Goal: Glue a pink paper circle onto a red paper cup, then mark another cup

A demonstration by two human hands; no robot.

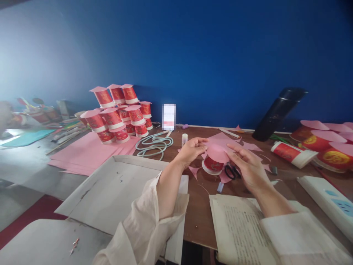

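Observation:
A round pink paper cap (217, 152), shaped like a shallow cone, sits over an upturned red paper cup (213, 166) with a white rim. My left hand (193, 150) pinches the cap's left edge between thumb and fingers. On the opposite side, my right hand (245, 165) has its thumb and fingers closed on the cap's right edge. Black-handled scissors (231, 172) lie just right of the cup, partly beneath pink paper scraps (250, 146). Behind my left hand stands a small glue stick (184, 138).
Capped red cups (114, 117) are stacked at the left on pink sheets (79, 151). A white box lid (110, 191), printed pages (242, 224) and a power strip (328, 202) lie nearer. Rightward are a leaning black flask (277, 114), a tipped cup stack (292, 154) and larger capped cups (335, 158).

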